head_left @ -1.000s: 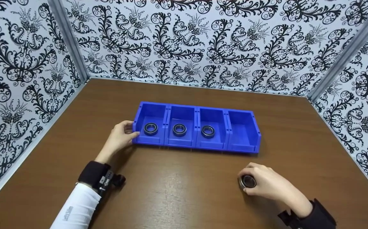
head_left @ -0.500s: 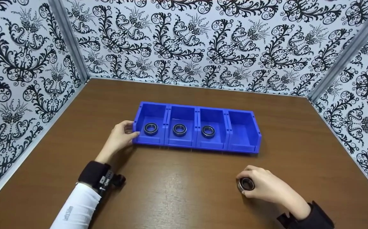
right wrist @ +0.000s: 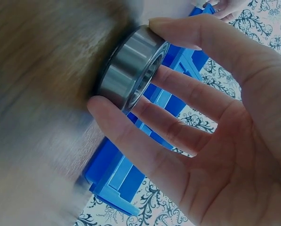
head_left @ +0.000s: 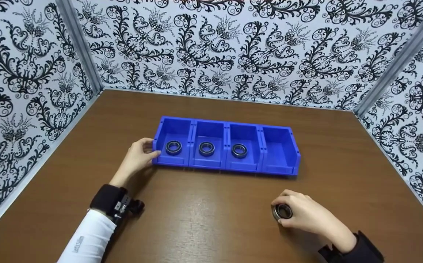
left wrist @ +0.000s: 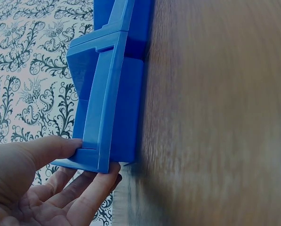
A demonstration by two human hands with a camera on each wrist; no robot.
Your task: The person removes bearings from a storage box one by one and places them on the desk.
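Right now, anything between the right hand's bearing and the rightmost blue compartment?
Only the front lip of the rightmost compartment; nothing visible on the table between it and the bearing. The left hand grips the row's other end.

Head view: from above near side, facing fwd & down over worktop [head_left: 204, 226], bin row [head_left: 208, 166], far wall [head_left: 211, 44]; farthest back. L wrist view: low, v. close to left grip [head_left: 137, 157], rolled sideways, facing bin row's left end. R wrist view: also rolled, close, looking past right grip [head_left: 301, 210] & bearing [right wrist: 124, 66]. Shared by all 3: bin row, worktop.
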